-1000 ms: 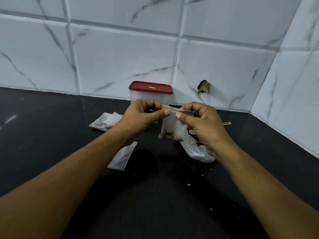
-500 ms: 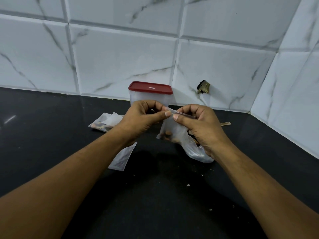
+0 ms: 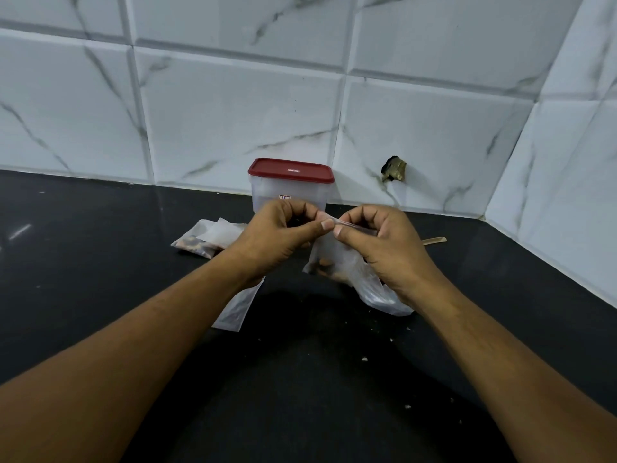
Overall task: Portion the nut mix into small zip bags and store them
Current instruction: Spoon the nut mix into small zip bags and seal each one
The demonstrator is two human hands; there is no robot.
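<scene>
A small clear zip bag (image 3: 329, 253) with a few nuts at its bottom hangs between my hands above the black counter. My left hand (image 3: 278, 238) pinches the zip strip with thumb and forefinger. My right hand (image 3: 384, 243) pinches the same strip right beside it, fingertips almost touching. Under my right hand lies a larger crumpled clear bag (image 3: 380, 292). Filled small bags (image 3: 203, 240) lie at the left, and another flat zip bag (image 3: 237, 307) lies partly hidden under my left wrist. A clear container with a red lid (image 3: 290, 185) stands behind my hands against the wall.
The black counter (image 3: 83, 262) meets a white marble-tiled wall at the back and on the right. A wooden stick (image 3: 434, 240) lies behind my right hand. Small crumbs (image 3: 364, 359) dot the counter near me. A broken hole (image 3: 394, 168) marks the wall tile.
My right thumb and forefinger have slid left along the zip strip toward my left fingers. The bag has stayed in place between my hands.
</scene>
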